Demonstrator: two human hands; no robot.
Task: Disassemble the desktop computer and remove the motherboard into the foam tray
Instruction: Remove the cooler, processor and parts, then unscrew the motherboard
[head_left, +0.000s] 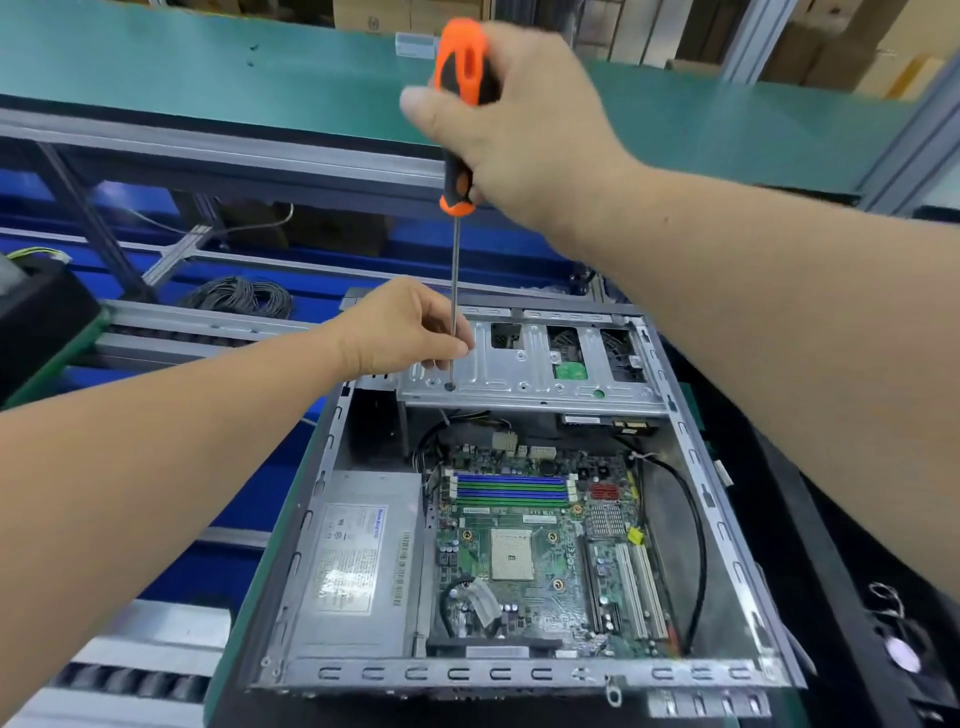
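Head view: right hand (524, 130) around screwdriver (462, 104), tip on drive cage (524, 371).

I see the open grey metal computer case (519, 670) lying flat on a green-edged black pallet (228, 649) on the roller-conveyor desk (156, 322); a coil of grey cable (239, 297) rests far left.

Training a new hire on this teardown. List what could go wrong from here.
1. The screwdriver tip sits on a screw in the drive cage; with the left hand only pinching the shaft, it may slip and strip the head.
2. A loosened screw could drop onto the motherboard below.
3. The right hand pressing hard might drive a slipped tip into the board.
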